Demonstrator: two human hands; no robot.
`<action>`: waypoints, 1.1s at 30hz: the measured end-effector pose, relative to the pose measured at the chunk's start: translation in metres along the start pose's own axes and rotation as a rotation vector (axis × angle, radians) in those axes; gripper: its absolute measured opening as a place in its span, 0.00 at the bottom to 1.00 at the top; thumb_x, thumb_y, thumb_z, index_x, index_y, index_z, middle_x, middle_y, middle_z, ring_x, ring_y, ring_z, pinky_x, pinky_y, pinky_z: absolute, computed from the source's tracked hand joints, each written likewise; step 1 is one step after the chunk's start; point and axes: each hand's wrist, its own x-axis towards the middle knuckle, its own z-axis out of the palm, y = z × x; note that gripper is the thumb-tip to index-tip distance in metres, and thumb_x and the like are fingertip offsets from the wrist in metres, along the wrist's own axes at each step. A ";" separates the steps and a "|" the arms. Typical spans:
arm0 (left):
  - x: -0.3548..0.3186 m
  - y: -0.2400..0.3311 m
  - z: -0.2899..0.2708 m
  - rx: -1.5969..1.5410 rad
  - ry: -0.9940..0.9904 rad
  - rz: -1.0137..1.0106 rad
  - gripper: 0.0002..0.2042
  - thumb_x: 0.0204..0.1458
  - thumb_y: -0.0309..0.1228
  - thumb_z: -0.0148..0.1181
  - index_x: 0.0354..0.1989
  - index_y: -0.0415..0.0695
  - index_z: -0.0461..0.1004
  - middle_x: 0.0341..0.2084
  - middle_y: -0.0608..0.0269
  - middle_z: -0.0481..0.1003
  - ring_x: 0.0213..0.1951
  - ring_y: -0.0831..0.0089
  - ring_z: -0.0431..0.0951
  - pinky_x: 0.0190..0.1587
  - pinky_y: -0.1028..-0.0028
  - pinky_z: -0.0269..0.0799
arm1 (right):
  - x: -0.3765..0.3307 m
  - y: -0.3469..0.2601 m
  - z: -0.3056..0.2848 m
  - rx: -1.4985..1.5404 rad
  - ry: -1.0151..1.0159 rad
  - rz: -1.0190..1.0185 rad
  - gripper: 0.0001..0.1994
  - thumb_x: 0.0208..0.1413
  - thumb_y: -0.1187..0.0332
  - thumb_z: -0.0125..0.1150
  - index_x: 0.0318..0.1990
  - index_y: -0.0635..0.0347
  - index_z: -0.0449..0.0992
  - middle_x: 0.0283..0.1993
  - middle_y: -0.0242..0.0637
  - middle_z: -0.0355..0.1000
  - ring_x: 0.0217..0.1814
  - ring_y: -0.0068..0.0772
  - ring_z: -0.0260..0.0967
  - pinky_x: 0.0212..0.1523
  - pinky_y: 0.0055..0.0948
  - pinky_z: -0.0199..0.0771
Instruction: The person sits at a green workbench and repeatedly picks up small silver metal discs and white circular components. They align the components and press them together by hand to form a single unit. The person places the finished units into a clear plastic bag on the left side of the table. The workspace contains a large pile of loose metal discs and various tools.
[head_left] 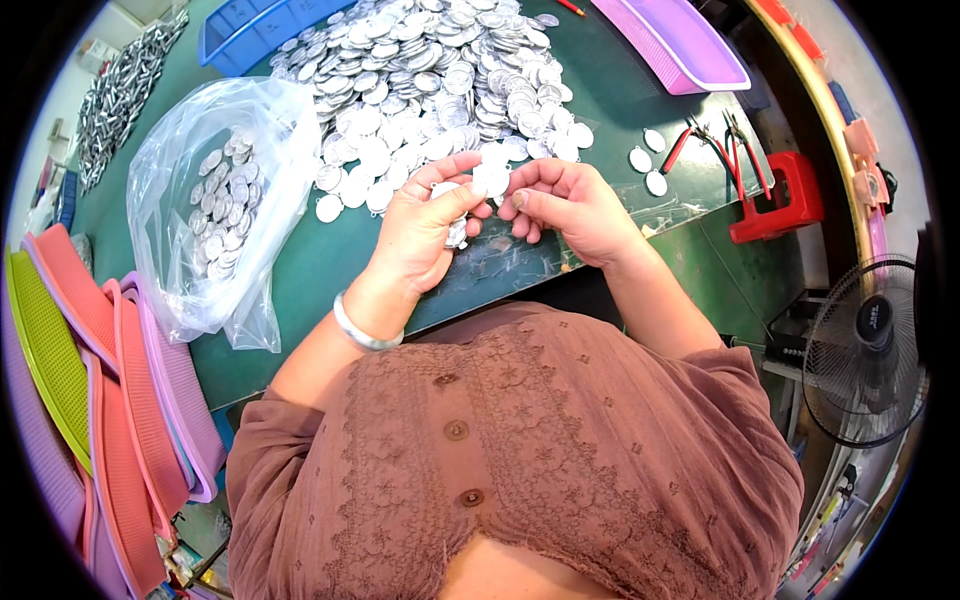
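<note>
Left hand (428, 228): your fingers clamp pale discs (491, 180), mid-frame.
Right hand (568, 203): beside them; cannot tell finger grip.
Discs: pinch rims lightly.

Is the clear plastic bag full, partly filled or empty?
Partly filled: silvery discs show inside the clear bag, with slack room around them.

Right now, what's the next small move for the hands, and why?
Probably steady the upper disc with the right hand: that hand is right at its edge, while the left hand also has other discs in its grasp. Whether the right already grips is unclear.
</note>
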 end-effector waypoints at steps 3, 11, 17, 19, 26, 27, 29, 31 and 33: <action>-0.003 0.000 0.005 0.081 0.035 -0.003 0.13 0.45 0.21 0.55 0.42 0.38 0.68 0.25 0.62 0.72 0.25 0.77 0.71 0.23 0.83 0.67 | 0.001 0.002 0.000 -0.021 0.005 -0.014 0.08 0.49 0.72 0.54 0.35 0.68 0.70 0.27 0.33 0.70 0.24 0.17 0.64 0.25 0.15 0.64; -0.003 0.001 0.005 0.110 0.000 -0.068 0.07 0.51 0.29 0.51 0.34 0.39 0.68 0.23 0.62 0.72 0.22 0.77 0.71 0.21 0.81 0.64 | 0.004 0.002 -0.004 0.022 0.047 0.051 0.06 0.50 0.70 0.53 0.33 0.64 0.71 0.24 0.31 0.69 0.22 0.16 0.62 0.22 0.13 0.62; -0.005 0.004 0.005 0.122 0.018 -0.140 0.05 0.50 0.29 0.52 0.30 0.41 0.68 0.21 0.63 0.70 0.20 0.78 0.69 0.20 0.81 0.63 | 0.003 0.001 -0.005 0.088 0.030 0.108 0.05 0.49 0.69 0.54 0.30 0.62 0.71 0.22 0.28 0.68 0.20 0.15 0.61 0.20 0.13 0.59; -0.004 0.004 0.003 0.113 0.008 -0.151 0.05 0.50 0.29 0.52 0.30 0.41 0.68 0.21 0.63 0.70 0.20 0.78 0.69 0.19 0.81 0.63 | 0.004 0.001 -0.005 0.105 0.022 0.117 0.05 0.49 0.69 0.54 0.30 0.61 0.71 0.22 0.28 0.68 0.20 0.14 0.61 0.20 0.13 0.59; -0.004 0.004 0.004 0.076 -0.004 -0.147 0.04 0.50 0.28 0.52 0.31 0.40 0.68 0.22 0.62 0.70 0.20 0.77 0.68 0.19 0.82 0.63 | 0.003 0.001 -0.005 -0.016 0.054 0.055 0.05 0.49 0.69 0.55 0.31 0.61 0.71 0.22 0.27 0.67 0.20 0.13 0.60 0.21 0.12 0.58; -0.004 0.004 0.004 0.079 -0.007 -0.144 0.05 0.50 0.27 0.52 0.31 0.40 0.68 0.22 0.62 0.70 0.20 0.77 0.68 0.19 0.82 0.63 | 0.002 0.000 -0.004 -0.036 0.060 0.048 0.06 0.48 0.69 0.55 0.31 0.62 0.71 0.23 0.27 0.67 0.21 0.13 0.60 0.21 0.12 0.58; -0.004 0.004 0.004 0.086 -0.012 -0.137 0.05 0.49 0.27 0.52 0.32 0.40 0.68 0.22 0.62 0.70 0.20 0.77 0.69 0.19 0.82 0.63 | 0.001 -0.002 -0.002 -0.077 0.072 0.034 0.06 0.48 0.70 0.55 0.31 0.62 0.71 0.23 0.27 0.67 0.21 0.12 0.59 0.22 0.11 0.59; -0.004 0.003 0.003 0.082 -0.007 -0.140 0.05 0.49 0.27 0.52 0.32 0.39 0.67 0.22 0.62 0.70 0.20 0.77 0.69 0.19 0.82 0.63 | 0.002 -0.001 -0.003 -0.090 0.070 0.025 0.05 0.49 0.70 0.55 0.32 0.61 0.71 0.23 0.28 0.68 0.21 0.12 0.61 0.22 0.11 0.59; -0.004 0.004 0.003 0.076 -0.005 -0.143 0.05 0.49 0.26 0.52 0.33 0.39 0.67 0.22 0.62 0.70 0.21 0.77 0.69 0.19 0.82 0.63 | 0.002 0.000 -0.003 -0.100 0.069 0.001 0.05 0.49 0.70 0.55 0.32 0.61 0.72 0.23 0.28 0.68 0.22 0.12 0.61 0.23 0.11 0.60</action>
